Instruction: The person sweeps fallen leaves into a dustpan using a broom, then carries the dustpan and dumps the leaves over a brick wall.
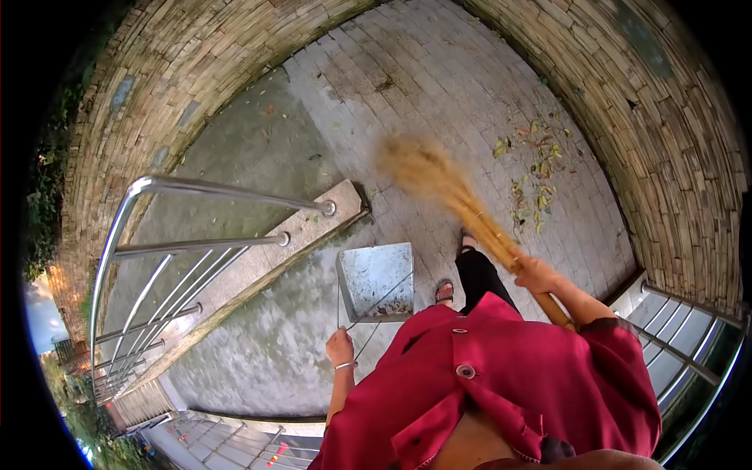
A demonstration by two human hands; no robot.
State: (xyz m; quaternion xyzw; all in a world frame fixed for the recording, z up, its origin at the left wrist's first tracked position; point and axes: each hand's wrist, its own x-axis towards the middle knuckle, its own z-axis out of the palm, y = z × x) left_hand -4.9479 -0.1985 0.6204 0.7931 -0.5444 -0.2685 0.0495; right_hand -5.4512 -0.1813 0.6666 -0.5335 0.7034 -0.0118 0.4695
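Observation:
My right hand [535, 275] is closed round the handle of a straw broom [478, 223]. The broom's head, blurred by motion, sweeps up and left over the paving. At the lower left, my left hand [340, 348] is closed on the thin wire handle of a metal dustpan [377, 280], and a bracelet circles that wrist. The dustpan's inside is speckled with dirt. Fallen leaves [540, 168] lie scattered on the paving to the right of the broom head.
A stone kerb [243, 274] with a steel railing [227, 188] runs along the left. Curved stone walls [658, 133] border the paving. Another railing [681, 356] stands at the lower right. My sandalled feet are beside the dustpan.

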